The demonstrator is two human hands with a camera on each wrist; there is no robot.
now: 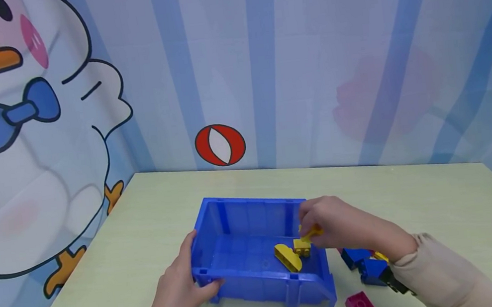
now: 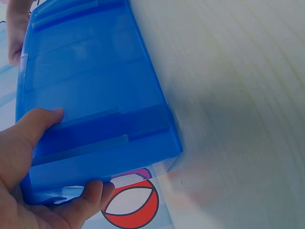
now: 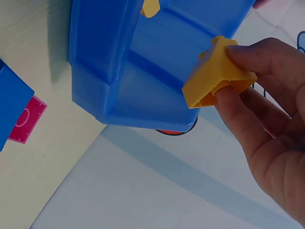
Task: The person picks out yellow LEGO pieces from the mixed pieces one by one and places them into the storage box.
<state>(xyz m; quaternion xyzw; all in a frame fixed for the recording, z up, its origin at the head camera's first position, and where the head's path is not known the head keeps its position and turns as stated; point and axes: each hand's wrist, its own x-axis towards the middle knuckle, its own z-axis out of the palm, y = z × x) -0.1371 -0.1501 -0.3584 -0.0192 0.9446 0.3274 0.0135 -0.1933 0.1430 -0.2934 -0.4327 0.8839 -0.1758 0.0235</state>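
A blue plastic bin stands on the table. My left hand grips its left end, the thumb on the front wall and the fingers around the side. Over the bin's right end, my right hand pinches a yellow building block between thumb and fingers, its hollow underside partly showing in the right wrist view. On the bin's floor lie a curved yellow block and a small studded yellow block, just below the right hand.
Right of the bin, blue blocks and other colours lie in a pile, partly hidden by the right forearm. A magenta block lies nearer the front. A striped cloth backdrop rises behind the pale table.
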